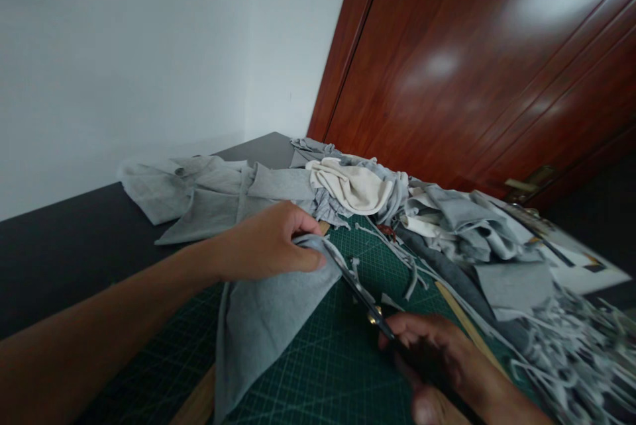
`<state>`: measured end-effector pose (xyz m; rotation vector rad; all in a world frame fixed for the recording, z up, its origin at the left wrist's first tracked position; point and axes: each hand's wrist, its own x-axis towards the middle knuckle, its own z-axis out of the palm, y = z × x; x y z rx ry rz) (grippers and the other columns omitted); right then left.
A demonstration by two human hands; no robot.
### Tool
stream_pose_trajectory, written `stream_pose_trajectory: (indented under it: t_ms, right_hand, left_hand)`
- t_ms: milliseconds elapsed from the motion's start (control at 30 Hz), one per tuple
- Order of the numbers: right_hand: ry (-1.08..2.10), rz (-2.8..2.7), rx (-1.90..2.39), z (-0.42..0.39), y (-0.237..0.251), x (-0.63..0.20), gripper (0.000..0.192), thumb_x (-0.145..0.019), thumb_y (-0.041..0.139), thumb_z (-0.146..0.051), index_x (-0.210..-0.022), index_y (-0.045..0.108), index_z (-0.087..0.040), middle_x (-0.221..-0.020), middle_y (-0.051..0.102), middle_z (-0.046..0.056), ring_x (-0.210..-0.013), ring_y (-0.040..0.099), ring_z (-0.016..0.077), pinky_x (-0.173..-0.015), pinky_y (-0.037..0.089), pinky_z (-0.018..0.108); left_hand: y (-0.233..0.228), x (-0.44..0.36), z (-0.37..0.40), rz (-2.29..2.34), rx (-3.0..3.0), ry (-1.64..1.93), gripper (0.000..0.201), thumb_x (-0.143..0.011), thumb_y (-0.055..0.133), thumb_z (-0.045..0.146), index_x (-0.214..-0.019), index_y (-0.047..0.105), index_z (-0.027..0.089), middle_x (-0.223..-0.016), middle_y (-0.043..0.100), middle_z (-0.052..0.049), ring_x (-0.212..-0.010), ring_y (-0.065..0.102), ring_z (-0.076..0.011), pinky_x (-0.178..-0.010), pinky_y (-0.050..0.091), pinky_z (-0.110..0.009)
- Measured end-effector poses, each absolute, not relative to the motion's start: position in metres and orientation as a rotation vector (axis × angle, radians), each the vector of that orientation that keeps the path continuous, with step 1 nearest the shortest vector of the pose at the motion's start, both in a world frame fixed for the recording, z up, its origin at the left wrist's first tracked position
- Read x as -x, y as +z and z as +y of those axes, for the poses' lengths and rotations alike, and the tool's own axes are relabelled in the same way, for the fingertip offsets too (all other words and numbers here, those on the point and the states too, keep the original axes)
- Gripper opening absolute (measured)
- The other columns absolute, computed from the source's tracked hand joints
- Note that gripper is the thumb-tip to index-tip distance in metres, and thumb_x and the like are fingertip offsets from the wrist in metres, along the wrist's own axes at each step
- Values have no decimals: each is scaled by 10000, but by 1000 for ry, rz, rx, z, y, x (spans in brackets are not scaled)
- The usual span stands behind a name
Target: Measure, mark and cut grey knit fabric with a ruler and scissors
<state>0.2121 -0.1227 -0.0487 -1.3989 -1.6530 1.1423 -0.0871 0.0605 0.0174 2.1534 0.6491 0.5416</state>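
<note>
My left hand (278, 243) pinches the upper edge of a grey piece of fabric (278, 326), which hangs down over a green cutting mat (318, 385). In my right hand (442, 365) are dark-handled scissors (365, 302) with a brass-coloured pivot. Their blades point up and to the left and meet the fabric's edge just right of my left fingertips. Thin offcut strips (412, 276) lie on the mat beyond the blades. My fingers partly hide the scissor handles.
Grey cloth pieces (213, 193) lie on the dark table (59, 239) at the back left. Behind the mat sits a cream cloth (352, 187). More grey fabric (457, 213) and a heap of thin scraps (581, 352) are at the right. A wooden strip (467, 322) crosses the mat.
</note>
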Motion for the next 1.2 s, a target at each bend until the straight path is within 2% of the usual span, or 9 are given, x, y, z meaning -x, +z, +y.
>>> stream_pose_trajectory:
  t_ms: [167, 267, 400, 567, 667, 800, 900, 1000, 1200]
  right_hand:
    - [1280, -1763, 1354, -111, -47, -218, 634, -721, 950, -671, -1170, 764, -264, -666, 527, -50, -586, 448, 148, -564, 325, 285]
    - [1289, -1782, 1382, -108, -46, -222, 645, -697, 947, -715, -1137, 785, -273, -593, 518, -60, -571, 500, 164, -581, 371, 305]
    - [1263, -1766, 1460, -111, -44, -222, 653, -678, 959, -720, -1121, 796, -268, -583, 514, -64, -587, 534, 173, -628, 442, 316]
    - [1209, -1820, 1393, -121, -43, -216, 539, -822, 881, -679, -1125, 757, -252, -627, 429, -88, -557, 367, 114, -541, 318, 264]
    - [987, -1826, 1468, -132, -51, -222, 536, -847, 865, -648, -1212, 752, -272, -774, 576, -39, -639, 524, 137, -600, 455, 246]
    - [769, -1879, 1522, -144, -58, -232, 538, -838, 891, -585, -1281, 762, -308, -954, 758, 49, -805, 756, 239, -712, 644, 311]
    - [684, -1899, 1512, -147, -57, -235, 489, -857, 872, -596, -1264, 784, -341, -972, 797, 60, -818, 806, 262, -718, 688, 334]
    - [674, -1917, 1536, -149, -57, -237, 483, -844, 886, -590, -1245, 799, -336, -958, 809, 64, -795, 820, 266, -697, 702, 335]
    - [566, -1900, 1429, -151, -62, -238, 479, -843, 910, -550, -1268, 770, -377, -933, 812, 31, -766, 825, 235, -676, 697, 290]
  left_hand:
    - [15, 84, 60, 634, -2161, 526, 131, -826, 713, 273, -729, 737, 189, -600, 551, 65, -571, 494, -115, -525, 298, -249]
    - [15, 83, 59, 643, -2163, 507, 135, -823, 719, 282, -729, 741, 187, -598, 555, 63, -567, 498, -118, -523, 289, -256]
    - [14, 82, 58, 658, -2161, 493, 149, -825, 718, 305, -746, 753, 183, -596, 544, 64, -566, 496, -117, -523, 280, -258]
    - [16, 82, 57, 645, -2161, 464, 136, -820, 721, 301, -759, 758, 185, -612, 556, 73, -579, 498, -107, -531, 293, -248]
    - [17, 83, 56, 645, -2158, 450, 131, -818, 722, 301, -772, 761, 185, -617, 561, 74, -584, 495, -106, -534, 299, -245]
    - [18, 84, 55, 597, -2144, 432, 133, -825, 710, 297, -820, 767, 177, -649, 588, 64, -605, 504, -114, -556, 319, -249]
    - [18, 85, 55, 518, -2073, 404, 178, -849, 686, 304, -935, 748, 162, -759, 674, 29, -665, 554, -134, -600, 362, -259]
    - [18, 88, 58, 448, -2026, 398, 213, -882, 668, 317, -1020, 698, 158, -755, 656, 28, -650, 541, -135, -596, 370, -264]
    - [16, 97, 67, 451, -2151, 383, 137, -823, 677, 205, -953, 680, 164, -811, 675, 9, -713, 608, -147, -649, 438, -265]
